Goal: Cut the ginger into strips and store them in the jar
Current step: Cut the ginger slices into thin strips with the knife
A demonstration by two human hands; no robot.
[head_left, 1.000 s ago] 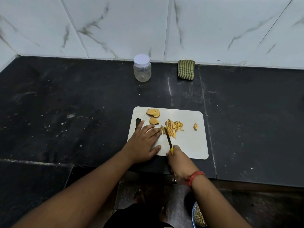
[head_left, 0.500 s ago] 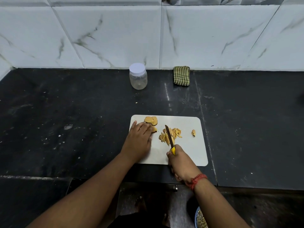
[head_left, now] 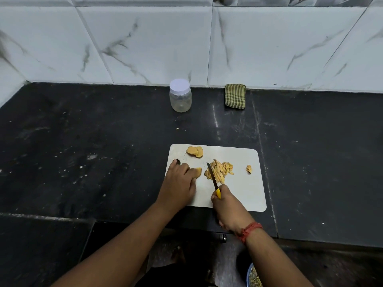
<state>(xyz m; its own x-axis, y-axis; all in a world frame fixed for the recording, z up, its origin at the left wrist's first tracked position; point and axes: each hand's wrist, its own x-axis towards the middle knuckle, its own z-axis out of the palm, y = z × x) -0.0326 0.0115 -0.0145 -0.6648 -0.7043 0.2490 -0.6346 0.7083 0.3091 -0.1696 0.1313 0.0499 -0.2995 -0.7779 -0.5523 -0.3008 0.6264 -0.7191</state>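
Note:
A white cutting board (head_left: 244,195) lies on the black counter. My left hand (head_left: 179,183) rests on its left side, fingertips pressed on a ginger slice (head_left: 198,171). My right hand (head_left: 230,206) grips a yellow-handled knife (head_left: 213,179), its blade pointing away along the left edge of a pile of ginger strips (head_left: 220,170). Two more ginger slices (head_left: 194,151) lie at the board's far left, and a small ginger piece (head_left: 248,169) sits to the right. A clear jar (head_left: 180,96) with a white lid on stands by the wall.
A green striped cloth (head_left: 235,96) lies by the tiled wall, right of the jar. The counter's front edge runs just below the board. A bowl (head_left: 252,276) with scraps shows at the bottom edge, below my right arm.
My left hand has slid left off the strips onto a fresh slice. The knife has lifted away from the pile's middle to its left edge. The view has tilted up.

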